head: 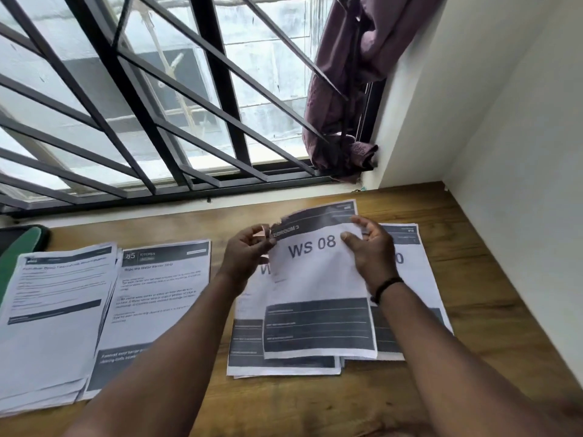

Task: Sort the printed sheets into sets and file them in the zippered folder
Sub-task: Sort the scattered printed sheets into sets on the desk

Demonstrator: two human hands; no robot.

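Wooden desk (492,313) under a barred window (157,99), purple curtain (347,83) bunched at the right end of the grille.

Printed sheets, white with dark header and footer bands, in several piles on the desk:
- left stack (53,316), fanned, dense text, near the desk's left edge
- kitchen sheet (154,298) just beside it, partly under it, headed "KITCHEN", title "Wipe the Water Barrier Strip"
- right piles (284,357), overlapping, large "W…" lettering mostly covered

WS 08 sheet (318,294): big "WS 08" print, dark band along the top, dark block with lines at the bottom. Held above the right piles, top edge lifted and curling toward the window, bottom edge down near the piles.

Left hand (249,250) pinches the sheet's upper left corner, fingers curled. Right hand (369,247) grips the upper right edge, thumb on the printed face, fingers behind. Black band (386,287) on the right wrist.

Zippered folder (22,244): green and black, far left of the desk, behind the left stack, well apart from both hands, mostly out of view.
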